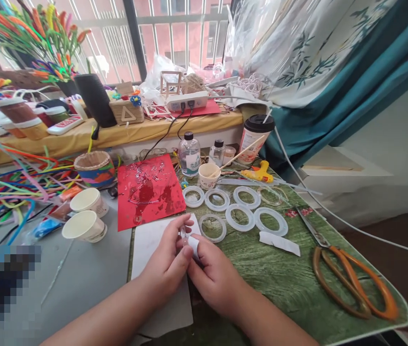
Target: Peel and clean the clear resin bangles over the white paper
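Observation:
My left hand (170, 257) and my right hand (213, 274) meet over a white paper sheet (153, 254). Between the left thumb and fingers is a small clear glossy piece (184, 234), mostly hidden, so its full shape cannot be made out. The right fingers are closed on a folded bit of white tissue (193, 244), pressed up against the clear piece. Just beyond the hands lie several round silicone ring molds (240, 217). A strip of white paper (279, 243) rests in front of them.
Large orange-handled scissors (351, 283) lie at right. Behind the molds stand a paper cup (208, 177) with a wooden stick, a clear bottle (189, 156) and a yellow glue gun (259, 172). Wet red paper (150, 192) and two paper cups (83, 226) are at left.

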Demonstrator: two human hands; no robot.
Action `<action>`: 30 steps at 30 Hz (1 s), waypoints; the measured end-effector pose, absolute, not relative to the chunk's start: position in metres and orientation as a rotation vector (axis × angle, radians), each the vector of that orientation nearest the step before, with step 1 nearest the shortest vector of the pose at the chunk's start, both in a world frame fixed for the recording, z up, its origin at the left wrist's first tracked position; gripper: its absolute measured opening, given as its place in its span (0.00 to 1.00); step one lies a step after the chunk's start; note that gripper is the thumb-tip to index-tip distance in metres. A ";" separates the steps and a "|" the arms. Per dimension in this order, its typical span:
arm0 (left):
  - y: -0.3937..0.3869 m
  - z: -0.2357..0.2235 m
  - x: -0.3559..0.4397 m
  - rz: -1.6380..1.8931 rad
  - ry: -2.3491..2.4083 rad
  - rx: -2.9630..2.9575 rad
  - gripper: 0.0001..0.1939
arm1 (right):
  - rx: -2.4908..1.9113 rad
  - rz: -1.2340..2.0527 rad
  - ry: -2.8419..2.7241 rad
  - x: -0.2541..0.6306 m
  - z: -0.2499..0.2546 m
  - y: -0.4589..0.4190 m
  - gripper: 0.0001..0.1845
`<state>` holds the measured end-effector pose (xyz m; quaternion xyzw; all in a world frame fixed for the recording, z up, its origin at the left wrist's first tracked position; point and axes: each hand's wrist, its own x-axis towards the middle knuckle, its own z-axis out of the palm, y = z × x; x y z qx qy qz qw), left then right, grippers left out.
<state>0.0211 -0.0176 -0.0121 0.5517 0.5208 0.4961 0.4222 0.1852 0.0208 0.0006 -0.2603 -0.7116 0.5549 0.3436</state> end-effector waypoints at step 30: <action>-0.003 -0.009 -0.002 0.979 1.338 2.155 0.21 | -0.829 2.243 -1.084 0.178 -0.007 0.023 0.13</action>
